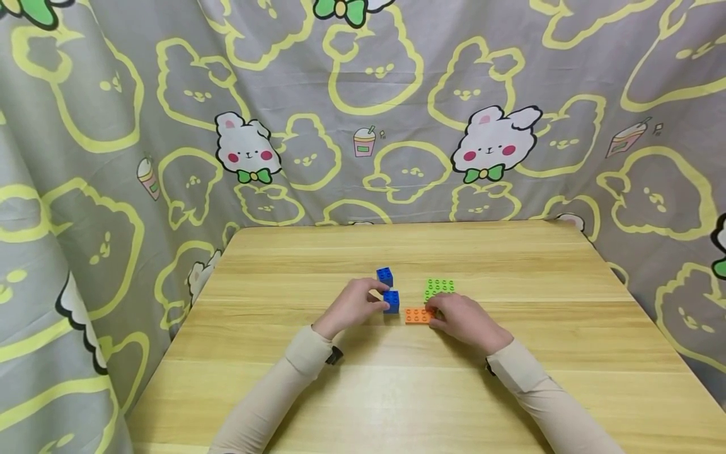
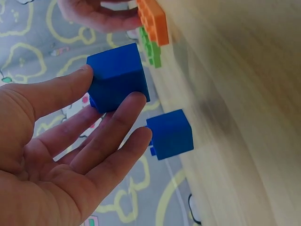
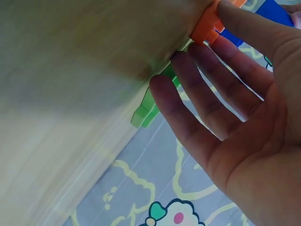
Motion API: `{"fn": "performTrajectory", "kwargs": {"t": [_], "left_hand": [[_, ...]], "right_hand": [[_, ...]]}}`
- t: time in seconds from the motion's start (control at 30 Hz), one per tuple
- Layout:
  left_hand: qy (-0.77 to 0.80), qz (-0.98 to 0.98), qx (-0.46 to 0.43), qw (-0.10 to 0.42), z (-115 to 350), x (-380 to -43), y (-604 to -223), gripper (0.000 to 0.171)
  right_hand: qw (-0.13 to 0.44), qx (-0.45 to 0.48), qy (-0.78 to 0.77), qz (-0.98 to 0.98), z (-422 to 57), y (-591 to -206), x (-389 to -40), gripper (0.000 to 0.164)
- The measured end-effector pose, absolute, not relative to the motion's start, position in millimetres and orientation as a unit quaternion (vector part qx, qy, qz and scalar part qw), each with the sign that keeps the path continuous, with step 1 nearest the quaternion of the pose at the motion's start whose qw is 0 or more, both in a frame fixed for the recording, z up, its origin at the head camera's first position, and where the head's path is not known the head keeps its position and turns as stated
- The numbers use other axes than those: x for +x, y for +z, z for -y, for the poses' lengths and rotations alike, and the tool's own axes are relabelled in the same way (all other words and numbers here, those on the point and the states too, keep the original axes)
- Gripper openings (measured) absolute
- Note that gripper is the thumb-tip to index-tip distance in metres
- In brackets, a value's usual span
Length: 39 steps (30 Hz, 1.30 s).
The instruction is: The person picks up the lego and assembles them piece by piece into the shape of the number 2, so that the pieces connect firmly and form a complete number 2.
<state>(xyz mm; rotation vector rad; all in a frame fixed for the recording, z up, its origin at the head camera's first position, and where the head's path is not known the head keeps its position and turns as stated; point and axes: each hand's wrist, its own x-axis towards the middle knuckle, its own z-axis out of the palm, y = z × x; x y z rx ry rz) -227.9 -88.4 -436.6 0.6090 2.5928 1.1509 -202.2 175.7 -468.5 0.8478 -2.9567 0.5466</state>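
My left hand (image 1: 353, 307) pinches a blue building block (image 1: 391, 302) between thumb and fingers. Beyond that block, a second blue block (image 1: 384, 275) stands on the table, its studs up in the head view. To the right, my right hand (image 1: 466, 320) has thumb and index finger on the right end of a flat orange block (image 1: 416, 316), pinching it. A flat green studded plate (image 1: 440, 287) lies just behind, partly covered by the right hand. In the right wrist view, the other fingers of that hand spread beside the green plate (image 3: 149, 101).
The wooden table (image 1: 408, 391) carries all the blocks near its middle. A grey curtain (image 1: 397, 94) with cartoon figures hangs behind the far edge and along both sides.
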Motion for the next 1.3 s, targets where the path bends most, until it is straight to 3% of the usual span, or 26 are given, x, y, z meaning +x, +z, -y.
{"fn": "performTrajectory", "kwargs": {"t": [1.3], "left_hand": [[0.403,-0.878,0.212,0.15,67,-221,-451,0.033]], "right_hand": [[0.027,0.291,0.159,0.943,-165,-471,-197,0.018]]}}
